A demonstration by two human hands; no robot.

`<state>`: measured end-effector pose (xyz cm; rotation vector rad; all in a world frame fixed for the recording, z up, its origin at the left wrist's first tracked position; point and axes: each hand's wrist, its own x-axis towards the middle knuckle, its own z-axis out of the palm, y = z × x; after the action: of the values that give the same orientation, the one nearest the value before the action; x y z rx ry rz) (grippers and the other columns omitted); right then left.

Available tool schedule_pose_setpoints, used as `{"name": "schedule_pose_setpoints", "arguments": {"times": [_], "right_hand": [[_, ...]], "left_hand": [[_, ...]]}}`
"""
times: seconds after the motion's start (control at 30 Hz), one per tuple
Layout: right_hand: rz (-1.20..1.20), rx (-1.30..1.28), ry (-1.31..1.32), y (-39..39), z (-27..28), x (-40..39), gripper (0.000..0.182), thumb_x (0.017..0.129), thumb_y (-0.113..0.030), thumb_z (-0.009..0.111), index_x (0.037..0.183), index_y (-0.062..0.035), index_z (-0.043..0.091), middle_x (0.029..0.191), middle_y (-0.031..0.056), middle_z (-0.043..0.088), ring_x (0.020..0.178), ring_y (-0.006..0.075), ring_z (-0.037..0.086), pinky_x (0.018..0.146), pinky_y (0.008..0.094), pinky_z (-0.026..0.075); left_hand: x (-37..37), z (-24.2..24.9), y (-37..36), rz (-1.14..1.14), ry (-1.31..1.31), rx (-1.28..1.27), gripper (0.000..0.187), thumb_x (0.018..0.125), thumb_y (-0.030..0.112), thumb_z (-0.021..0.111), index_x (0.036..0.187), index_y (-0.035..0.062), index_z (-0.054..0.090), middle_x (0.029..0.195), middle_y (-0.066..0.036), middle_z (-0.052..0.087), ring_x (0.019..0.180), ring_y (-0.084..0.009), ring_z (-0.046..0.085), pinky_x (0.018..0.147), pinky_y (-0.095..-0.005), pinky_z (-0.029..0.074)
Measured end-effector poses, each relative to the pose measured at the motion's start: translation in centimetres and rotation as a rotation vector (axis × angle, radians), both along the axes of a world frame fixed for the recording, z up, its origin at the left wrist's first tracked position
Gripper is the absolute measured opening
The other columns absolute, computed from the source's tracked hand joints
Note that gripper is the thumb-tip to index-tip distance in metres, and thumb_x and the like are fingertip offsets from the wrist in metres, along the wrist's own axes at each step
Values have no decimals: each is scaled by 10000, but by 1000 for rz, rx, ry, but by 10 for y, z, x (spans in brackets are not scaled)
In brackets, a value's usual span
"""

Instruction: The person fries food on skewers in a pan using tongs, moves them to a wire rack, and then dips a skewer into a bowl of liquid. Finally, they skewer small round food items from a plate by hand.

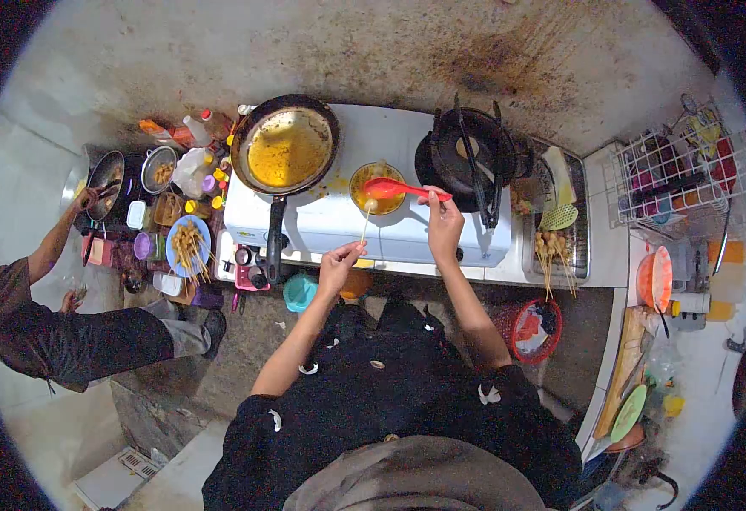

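Note:
My left hand (pixel 340 267) pinches the lower end of a wooden skewer (pixel 365 228), its tip reaching up to the bowl's near rim. A pale lump sits on that tip, under the spoon. In my right hand (pixel 444 223) is the handle of a red spoon (pixel 386 189), its head over the bowl (pixel 377 209) of yellow liquid, perhaps beaten egg. The bowl stands on the white stove top (pixel 322 220). Left of it, a frying pan (pixel 286 145) holds yellow oil, with its black handle pointing toward me.
A black wok (pixel 475 145) with dark tongs (pixel 477 170) stands on the right burner. Skewers (pixel 553 249) lie on a rack at right; more skewers (pixel 189 245) fill a blue plate (pixel 206 247). Another person (pixel 41 315) works at a pan on the left. A red basket (pixel 533 332) stands below.

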<state>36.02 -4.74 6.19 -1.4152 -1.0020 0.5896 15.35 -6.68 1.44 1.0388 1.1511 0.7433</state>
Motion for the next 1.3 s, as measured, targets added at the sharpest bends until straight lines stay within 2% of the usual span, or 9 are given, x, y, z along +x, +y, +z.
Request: {"name": "schedule_pose_setpoints", "arguments": {"times": [0.2, 0.37, 0.47, 0.67, 0.7, 0.83, 1.0, 1.03, 1.3], "right_hand": [[-6, -11, -57, 10, 1, 6, 196, 864, -159, 482, 931, -15, 596, 747, 76, 628, 709, 136, 598, 686, 264, 450], [-125, 19, -131, 5, -12, 7, 192, 857, -163, 493, 919, -18, 601, 733, 76, 628, 711, 129, 597, 672, 262, 448], [-191, 8, -152, 9, -11, 6, 178, 848, -151, 502, 892, -11, 603, 762, 85, 631, 709, 135, 601, 675, 265, 448], [0, 23, -401, 23, -28, -4, 139, 823, -114, 519, 866, -9, 599, 804, 123, 618, 748, 211, 603, 675, 300, 445], [-10, 3, -362, 21, -32, -4, 169, 850, -135, 491, 895, -2, 585, 729, 92, 609, 691, 151, 598, 625, 251, 449], [-86, -154, -129, 17, -45, -5, 171, 848, -154, 486, 874, -19, 587, 719, 114, 611, 664, 195, 595, 624, 288, 444], [-145, -152, 49, 14, -40, 4, 214, 870, -189, 460, 888, -15, 583, 663, 73, 600, 632, 121, 577, 606, 256, 442], [-104, -113, 80, 13, -39, 8, 233, 884, -203, 443, 930, -9, 564, 673, 32, 567, 603, 72, 519, 505, 196, 389], [-110, -118, 131, 3, -5, 16, 253, 886, -209, 443, 933, 12, 555, 692, 49, 565, 657, 104, 537, 650, 229, 428]], "left_hand": [[-3, -16, -5, 26, 21, 46, 286, 820, 258, 562, 993, 37, 616, 752, 30, 600, 585, -23, 394, 540, -159, 324], [-4, -12, -6, 30, 103, 120, 263, 809, 222, 579, 959, 10, 624, 782, -18, 630, 800, -70, 532, 782, -218, 394], [-4, -10, -8, 49, 71, 108, 265, 807, 222, 580, 958, 9, 624, 811, -35, 639, 820, -79, 539, 811, -232, 392], [-5, -5, -8, 37, 111, 114, 273, 805, 230, 582, 960, 9, 623, 817, -44, 643, 813, -84, 543, 807, -233, 393], [-5, -1, -7, 38, 111, 116, 273, 805, 230, 582, 960, 9, 623, 817, -44, 643, 813, -84, 543, 807, -233, 393], [-8, 2, -6, 32, 155, 113, 287, 806, 246, 577, 968, 14, 622, 816, -48, 642, 815, -94, 546, 807, -241, 391], [-6, 20, -2, 86, 97, 69, 288, 803, 247, 578, 968, 16, 623, 809, -52, 642, 821, -104, 546, 830, -253, 376], [-5, 24, -1, 87, 86, 88, 285, 803, 244, 578, 967, 15, 624, 805, -51, 642, 825, -103, 543, 836, -256, 371], [8, 3, 13, 48, 62, 163, 280, 806, 228, 574, 959, -1, 622, 805, -54, 639, 823, -91, 534, 834, -259, 371]]}}
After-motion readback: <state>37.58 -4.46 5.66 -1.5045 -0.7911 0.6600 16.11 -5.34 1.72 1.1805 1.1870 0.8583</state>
